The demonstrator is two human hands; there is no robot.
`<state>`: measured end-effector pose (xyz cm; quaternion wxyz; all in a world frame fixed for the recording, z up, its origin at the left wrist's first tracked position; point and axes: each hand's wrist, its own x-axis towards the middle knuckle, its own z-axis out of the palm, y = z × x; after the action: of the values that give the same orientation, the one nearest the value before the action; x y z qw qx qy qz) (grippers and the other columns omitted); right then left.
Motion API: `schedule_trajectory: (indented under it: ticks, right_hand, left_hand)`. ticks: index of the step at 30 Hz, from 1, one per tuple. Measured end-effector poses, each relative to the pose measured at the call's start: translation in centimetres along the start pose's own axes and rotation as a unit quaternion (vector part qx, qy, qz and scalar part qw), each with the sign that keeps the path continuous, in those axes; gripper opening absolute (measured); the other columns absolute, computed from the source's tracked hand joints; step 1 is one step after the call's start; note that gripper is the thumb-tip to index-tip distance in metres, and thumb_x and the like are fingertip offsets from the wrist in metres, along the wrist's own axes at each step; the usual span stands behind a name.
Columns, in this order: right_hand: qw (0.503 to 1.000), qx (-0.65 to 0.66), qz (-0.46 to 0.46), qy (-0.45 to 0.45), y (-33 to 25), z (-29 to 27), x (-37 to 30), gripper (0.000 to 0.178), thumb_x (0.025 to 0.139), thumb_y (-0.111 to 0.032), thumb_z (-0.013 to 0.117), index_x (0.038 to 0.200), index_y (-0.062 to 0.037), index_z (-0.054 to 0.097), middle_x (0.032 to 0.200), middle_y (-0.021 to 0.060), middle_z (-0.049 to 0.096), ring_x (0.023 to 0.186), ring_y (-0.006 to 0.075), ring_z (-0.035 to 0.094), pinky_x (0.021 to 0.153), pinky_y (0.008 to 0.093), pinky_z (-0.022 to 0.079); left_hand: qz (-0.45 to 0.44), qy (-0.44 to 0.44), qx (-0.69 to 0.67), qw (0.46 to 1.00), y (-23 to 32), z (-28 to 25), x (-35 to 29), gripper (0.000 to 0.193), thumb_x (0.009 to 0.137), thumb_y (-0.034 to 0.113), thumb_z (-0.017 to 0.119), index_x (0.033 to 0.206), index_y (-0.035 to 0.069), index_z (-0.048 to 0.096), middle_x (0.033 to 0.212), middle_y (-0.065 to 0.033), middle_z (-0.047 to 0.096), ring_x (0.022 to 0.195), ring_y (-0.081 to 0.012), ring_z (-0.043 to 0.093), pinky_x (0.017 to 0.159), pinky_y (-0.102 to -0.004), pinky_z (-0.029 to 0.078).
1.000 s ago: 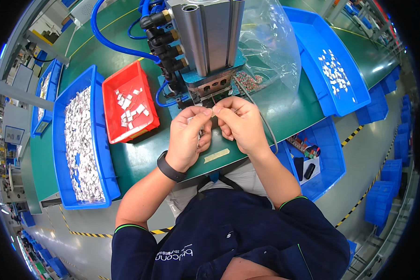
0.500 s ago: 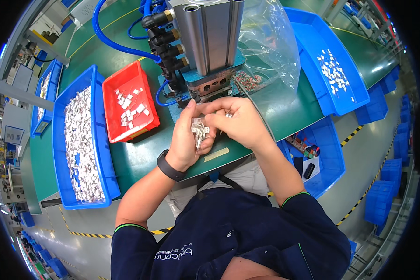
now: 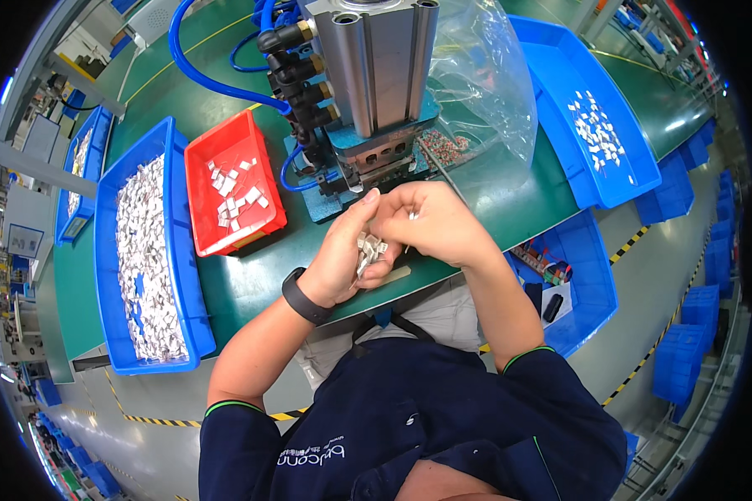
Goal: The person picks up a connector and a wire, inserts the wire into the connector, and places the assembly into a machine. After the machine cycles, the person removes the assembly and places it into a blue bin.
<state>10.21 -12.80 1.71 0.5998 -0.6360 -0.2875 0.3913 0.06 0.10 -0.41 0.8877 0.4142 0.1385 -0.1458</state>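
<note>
Left hand: your left hand [image 3: 342, 255], palm up and half curled, cupping a loose cluster of small white pieces [image 3: 371, 249]; thumb raised toward the press.
Right hand: your right hand [image 3: 439, 227], fingers curled in close above the left palm, a white bit [image 3: 413, 215] held among them; the fingertips are partly hidden.
White pieces: in your left palm, just below and left of your right fingers, near the front edge of the bench [image 3: 522, 213].
Press: metal press [image 3: 372, 75], just beyond both hands.
Red tray: red tray [image 3: 244, 240], left of your hands, a few white pieces inside.
Left tray: long blue tray [image 3: 187, 280], at the bench's left front corner, heaped with white pieces.
Right tray: blue bin [image 3: 560, 63], toward the bench's right edge, scattered white pieces inside.
Bag: clear plastic bag [image 3: 495, 83], right of the press.
Tape: pale strip [image 3: 397, 275], by the bench's front edge, partly covered by your left hand.
</note>
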Motion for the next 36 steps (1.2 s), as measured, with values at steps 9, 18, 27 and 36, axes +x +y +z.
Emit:
schedule_trajectory:
  ticks: [9,18,27,36]
  right_hand:
    - [0.939,0.324,0.002,0.119,2.6,1.2,-0.3,0.008,0.086,-0.007,0.063,0.084,-0.0008,0.059,0.061,-0.0006,0.051,0.042,0.0013,0.037,0.034,0.0177,0.022]
    - [0.968,0.215,-0.056,0.115,2.8,1.6,-0.5,0.008,0.087,-0.007,0.063,0.083,-0.0008,0.062,0.063,0.0000,0.054,0.044,0.0003,0.038,0.036,0.0173,0.022]
    - [0.955,0.245,-0.002,0.165,1.8,1.6,0.3,0.014,0.086,-0.010,0.062,0.079,0.0020,0.062,0.060,0.0007,0.051,0.042,0.0019,0.036,0.035,0.0188,0.022]
    - [0.952,0.261,0.020,0.156,1.5,1.3,0.7,0.018,0.086,-0.013,0.061,0.077,0.0023,0.060,0.060,0.0010,0.051,0.041,0.0030,0.036,0.034,0.0193,0.023]
  left_hand:
    - [0.170,0.108,-0.054,0.978,-0.4,-0.1,0.2,0.015,0.093,0.015,0.060,0.105,0.007,0.058,0.066,-0.0017,0.052,0.040,-0.0058,0.037,0.034,-0.0202,0.023]
    - [0.172,0.131,-0.031,0.976,-0.5,-0.3,0.3,0.011,0.093,0.016,0.059,0.100,0.007,0.060,0.063,-0.0007,0.049,0.040,-0.0062,0.036,0.033,-0.0202,0.024]
    - [0.182,0.145,-0.063,0.971,-0.3,-0.3,0.2,0.015,0.093,0.020,0.059,0.101,0.007,0.057,0.064,-0.0022,0.051,0.039,-0.0070,0.038,0.034,-0.0210,0.024]
    - [0.182,0.146,-0.067,0.970,-0.2,-0.3,0.1,0.016,0.093,0.019,0.059,0.100,0.006,0.056,0.065,-0.0028,0.051,0.040,-0.0075,0.038,0.034,-0.0212,0.024]
